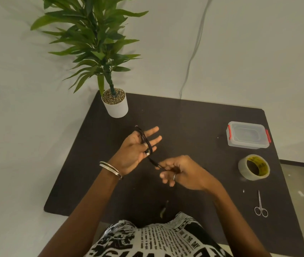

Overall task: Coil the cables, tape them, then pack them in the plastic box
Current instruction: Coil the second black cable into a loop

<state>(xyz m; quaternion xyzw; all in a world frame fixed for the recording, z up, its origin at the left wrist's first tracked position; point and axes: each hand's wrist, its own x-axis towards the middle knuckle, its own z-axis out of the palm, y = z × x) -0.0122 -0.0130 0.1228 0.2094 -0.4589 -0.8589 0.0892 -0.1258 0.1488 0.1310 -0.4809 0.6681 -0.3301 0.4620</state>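
A thin black cable (pixel 144 140) is looped in several turns around the spread fingers of my left hand (pixel 136 149), held palm up above the middle of the dark table. A white connector tip shows by the thumb. My right hand (pixel 177 171) pinches the loose stretch of the same cable just right of and below the left hand. A clear plastic box (pixel 247 135) with red clips and its lid on stands at the far right. A roll of clear tape (pixel 254 167) lies in front of it.
Small scissors (pixel 260 206) lie near the table's right front edge. A white pot with a green plant (pixel 115 103) stands at the back left corner of the dark table (pixel 193 127). A pale cord hangs on the wall behind.
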